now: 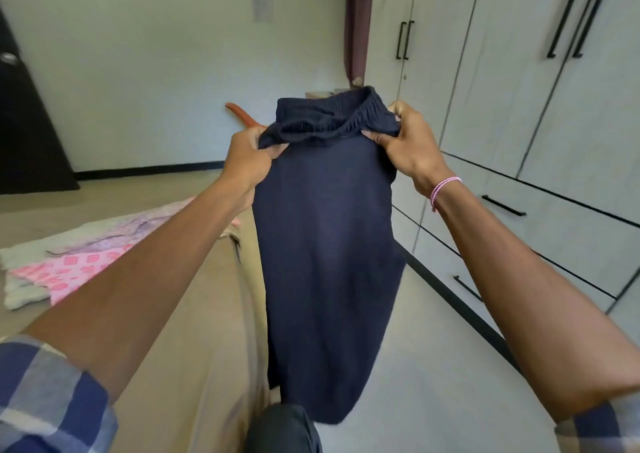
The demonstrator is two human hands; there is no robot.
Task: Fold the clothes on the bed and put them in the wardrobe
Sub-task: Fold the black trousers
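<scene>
While my left hand [247, 156] and right hand [408, 147] are pinching its waistband, navy shorts [325, 244] are hanging mid-frame beside the wardrobe [519, 106].

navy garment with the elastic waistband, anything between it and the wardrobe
The dark navy elastic-waisted garment hangs from the left hand and right hand beside the grey wardrobe. The grey floor between them shows nothing on it, but every visible wardrobe door and drawer is closed.

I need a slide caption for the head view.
Left hand and right hand hold navy garment by its waistband, near the wardrobe.
</scene>
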